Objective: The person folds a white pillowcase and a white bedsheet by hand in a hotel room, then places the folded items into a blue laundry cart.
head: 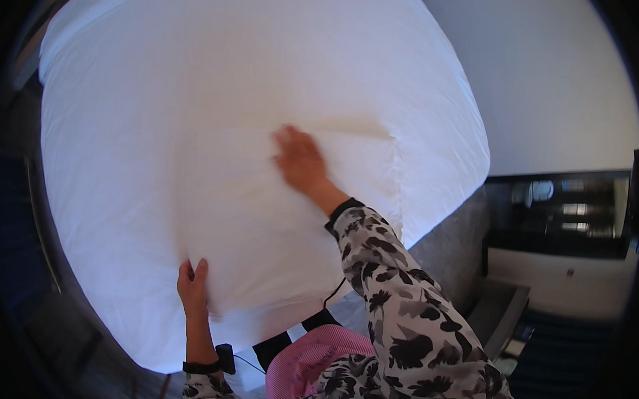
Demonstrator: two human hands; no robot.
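A white pillow (255, 218) lies flat on a bed covered with a white sheet (104, 165). My right hand (302, 159), blurred by motion, is over the pillow's far part with its palm down, holding nothing. Near the pillow's close left corner is my left hand (194, 285), touching its edge with the thumb raised. The left fingers are partly hidden, so whether they pinch the cloth is unclear. Light creases run across the pillowcase, and its right edge looks gathered.
A pale wall (540, 86) rises beyond the bed's right side. Grey floor (449, 257) runs between the bed and a dark-framed opening (562, 213), through which a toilet (540, 191) shows. Dark blue fabric (551, 360) lies at lower right. A pink striped cloth (314, 363) hangs at my front.
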